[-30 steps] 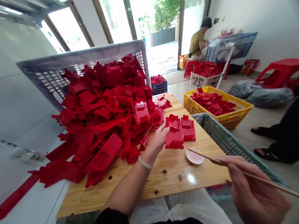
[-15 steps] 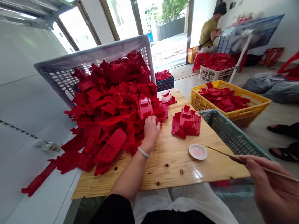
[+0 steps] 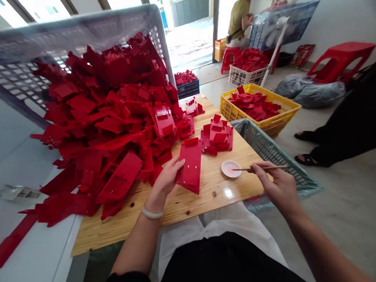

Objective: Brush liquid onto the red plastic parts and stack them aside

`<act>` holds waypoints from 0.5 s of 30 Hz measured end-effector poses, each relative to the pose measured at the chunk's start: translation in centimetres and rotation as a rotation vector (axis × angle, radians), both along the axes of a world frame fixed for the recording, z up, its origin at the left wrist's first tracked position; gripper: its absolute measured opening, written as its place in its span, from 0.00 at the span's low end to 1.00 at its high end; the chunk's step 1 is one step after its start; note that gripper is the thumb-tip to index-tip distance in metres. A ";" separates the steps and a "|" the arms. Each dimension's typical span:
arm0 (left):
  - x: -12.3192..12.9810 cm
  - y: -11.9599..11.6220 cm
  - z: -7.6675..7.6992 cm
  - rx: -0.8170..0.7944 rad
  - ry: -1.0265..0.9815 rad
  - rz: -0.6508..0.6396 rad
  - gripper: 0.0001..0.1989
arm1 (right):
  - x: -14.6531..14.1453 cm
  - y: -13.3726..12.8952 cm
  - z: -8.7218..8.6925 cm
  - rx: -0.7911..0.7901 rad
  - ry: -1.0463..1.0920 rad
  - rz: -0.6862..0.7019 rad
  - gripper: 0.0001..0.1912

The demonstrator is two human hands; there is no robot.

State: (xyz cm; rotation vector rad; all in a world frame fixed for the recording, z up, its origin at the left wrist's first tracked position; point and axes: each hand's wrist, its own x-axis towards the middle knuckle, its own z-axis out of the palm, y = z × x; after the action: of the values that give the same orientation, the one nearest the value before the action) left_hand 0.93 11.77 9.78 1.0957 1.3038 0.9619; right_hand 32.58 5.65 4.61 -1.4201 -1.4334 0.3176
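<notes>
My left hand (image 3: 168, 176) grips a flat red plastic part (image 3: 191, 164) by its left edge, tilted above the wooden table (image 3: 167, 209). Fingers of my right hand (image 3: 276, 184) are closed round a thin paintbrush (image 3: 260, 168). The brush tip reaches into a small white dish (image 3: 231, 169) with pinkish liquid in it. Behind the dish, several red parts are stacked in a small pile (image 3: 218, 136). Left of my left hand rises a large heap of red plastic parts (image 3: 109, 120).
The heap spills from a tipped grey crate (image 3: 165, 44). Right of the table stand a green crate (image 3: 272, 152) and a yellow crate (image 3: 289, 110) with red parts. A person (image 3: 239, 19) sits farther back. Another person's dark-clothed leg (image 3: 344, 117) is at the right.
My left hand has drawn back from the heap, now holding a red plastic part. My right hand has moved left, bringing the brush tip into the dish. The view has shifted.
</notes>
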 end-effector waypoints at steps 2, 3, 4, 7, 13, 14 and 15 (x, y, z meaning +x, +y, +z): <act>-0.3 -1.4 -0.5 -0.066 -0.151 -0.002 0.13 | 0.1 0.4 -0.1 -0.016 -0.044 0.006 0.18; -0.4 -2.0 -0.7 -0.114 -0.243 0.006 0.14 | 0.2 0.6 -0.1 -0.023 -0.064 0.010 0.18; -0.5 -2.7 -0.8 -0.174 -0.360 0.019 0.17 | 0.2 0.8 -0.2 -0.030 -0.084 0.015 0.17; -0.7 -4.3 -0.7 -0.349 -0.752 0.083 0.25 | 0.0 1.2 -0.2 -0.046 -0.135 0.034 0.16; -0.9 -5.9 0.8 -0.356 -0.871 0.092 0.36 | 0.0 1.7 -0.1 -0.070 -0.187 0.076 0.15; -0.9 -6.1 1.0 -0.356 -0.867 0.084 0.37 | 0.0 1.7 0.0 -0.073 -0.188 0.080 0.16; -1.0 -6.2 1.1 -0.352 -0.862 0.074 0.36 | 0.1 1.7 0.1 -0.076 -0.189 0.085 0.16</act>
State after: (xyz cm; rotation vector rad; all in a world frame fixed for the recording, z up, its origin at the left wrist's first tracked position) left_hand -0.05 5.56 10.92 0.2812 0.7470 1.0394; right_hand 32.65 7.32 4.71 -1.4844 -1.6538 0.3009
